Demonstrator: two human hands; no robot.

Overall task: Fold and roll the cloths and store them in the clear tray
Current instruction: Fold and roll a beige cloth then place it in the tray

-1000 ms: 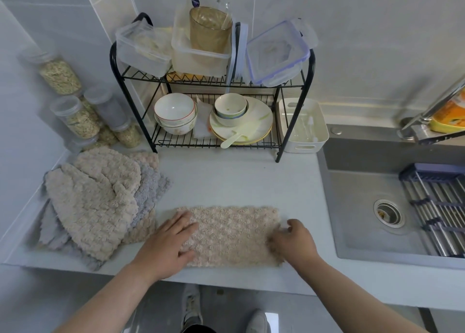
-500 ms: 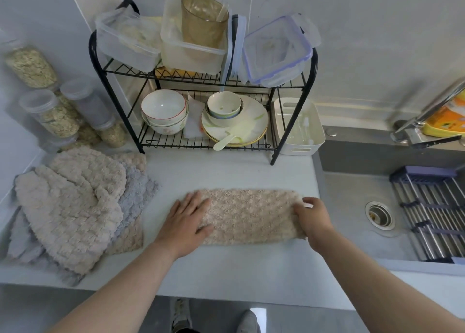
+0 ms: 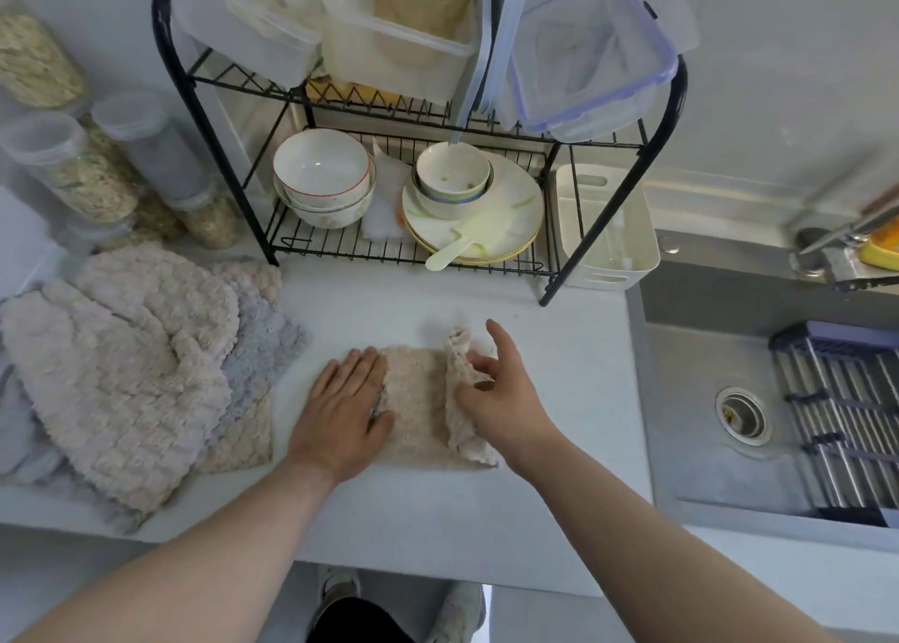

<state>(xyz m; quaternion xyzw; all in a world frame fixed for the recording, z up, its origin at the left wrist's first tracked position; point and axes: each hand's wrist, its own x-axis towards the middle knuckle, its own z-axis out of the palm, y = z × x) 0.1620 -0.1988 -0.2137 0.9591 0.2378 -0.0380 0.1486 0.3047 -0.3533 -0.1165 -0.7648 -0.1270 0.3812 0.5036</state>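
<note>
Our right hand (image 3: 511, 399) pinches the roll of the fluffy beige cloth (image 3: 418, 399) (axis near-to-far), the unrolled length lying left under our flat left hand (image 3: 345, 409).

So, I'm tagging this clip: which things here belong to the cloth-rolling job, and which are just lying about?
Job: beige cloth, left hand pressing it, right hand gripping its rolled edge, cloth pile, pale tray.
Lying about: dish rack, bowls, plates, grain jars, plastic containers, sink.
</note>
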